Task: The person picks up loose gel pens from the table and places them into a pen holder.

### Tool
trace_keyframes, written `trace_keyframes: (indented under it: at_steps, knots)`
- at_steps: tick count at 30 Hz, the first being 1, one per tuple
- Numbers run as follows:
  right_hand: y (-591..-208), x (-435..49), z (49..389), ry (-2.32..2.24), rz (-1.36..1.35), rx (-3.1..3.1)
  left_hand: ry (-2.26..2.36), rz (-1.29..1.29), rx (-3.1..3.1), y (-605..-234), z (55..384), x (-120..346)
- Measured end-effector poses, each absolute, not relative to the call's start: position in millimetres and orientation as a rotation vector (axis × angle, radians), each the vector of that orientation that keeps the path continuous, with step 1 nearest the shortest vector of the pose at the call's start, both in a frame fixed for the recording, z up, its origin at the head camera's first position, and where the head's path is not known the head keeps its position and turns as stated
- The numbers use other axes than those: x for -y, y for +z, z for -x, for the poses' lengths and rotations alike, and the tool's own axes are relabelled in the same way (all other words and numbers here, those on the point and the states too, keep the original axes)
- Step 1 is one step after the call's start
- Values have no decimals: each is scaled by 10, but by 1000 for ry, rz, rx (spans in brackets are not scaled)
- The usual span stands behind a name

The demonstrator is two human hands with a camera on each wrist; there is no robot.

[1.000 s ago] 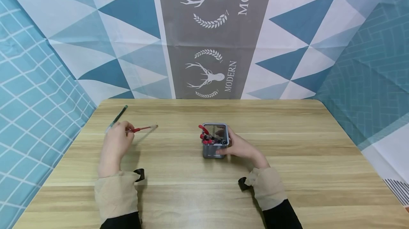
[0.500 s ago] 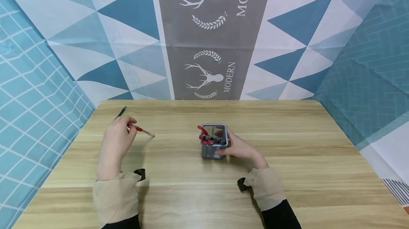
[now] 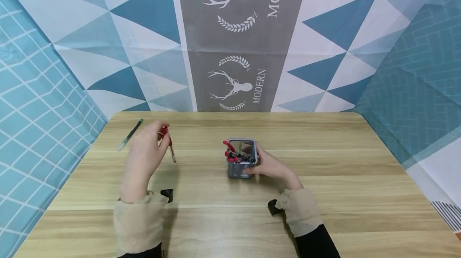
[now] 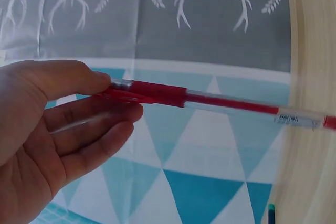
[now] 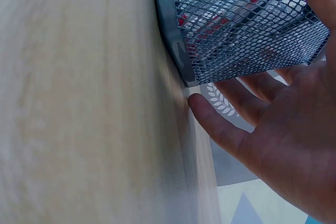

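My left hand [image 3: 147, 146] pinches a red gel pen [image 4: 231, 102] near its clip end, between thumb and fingers. The pen's clear barrel slants down to the right over the table in the head view, its far end pointing away from the palm. A square black mesh pen holder [image 3: 237, 171] stands at the middle of the table. Several red and black pens [image 3: 234, 156] lean in it toward its left side. Around the holder's right side, my right hand [image 3: 271, 165] grips it, thumb across the front and other fingers behind.
A dark green pen [image 3: 130, 134] with a pale end lies on the wooden table [image 3: 216, 218], left of my left hand. Behind the table's far edge hangs a patterned cloth [image 3: 155, 34]. Black straps [image 3: 273, 207] stick out at both cuffs.
My left hand has moved right, lifting the red pen and turning its far end down toward me. The green pen shows fully again. My right hand and the pen holder stay put.
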State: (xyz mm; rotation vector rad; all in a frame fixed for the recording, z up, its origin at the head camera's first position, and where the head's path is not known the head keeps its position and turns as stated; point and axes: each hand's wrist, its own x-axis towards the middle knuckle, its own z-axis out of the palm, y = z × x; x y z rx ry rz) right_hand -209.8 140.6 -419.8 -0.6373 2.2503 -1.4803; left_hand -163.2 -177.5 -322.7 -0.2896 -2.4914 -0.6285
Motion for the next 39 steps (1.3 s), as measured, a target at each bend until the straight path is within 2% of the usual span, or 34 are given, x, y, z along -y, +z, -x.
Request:
trace_keyframes:
  at_steps: [18, 32, 39]
  knots:
    - [-4187, -1424, 2100, -1475, 634, -2251, -643, 575, 2153, -3135, 1572, 1125]
    - [-4181, -1419, 2102, -1478, 660, -2241, -751, 673, 1946, -3073, 1487, 1019]
    - [-4183, -1416, 2102, -1469, 650, -2257, -741, 826, 1972, -3079, 1473, 880]
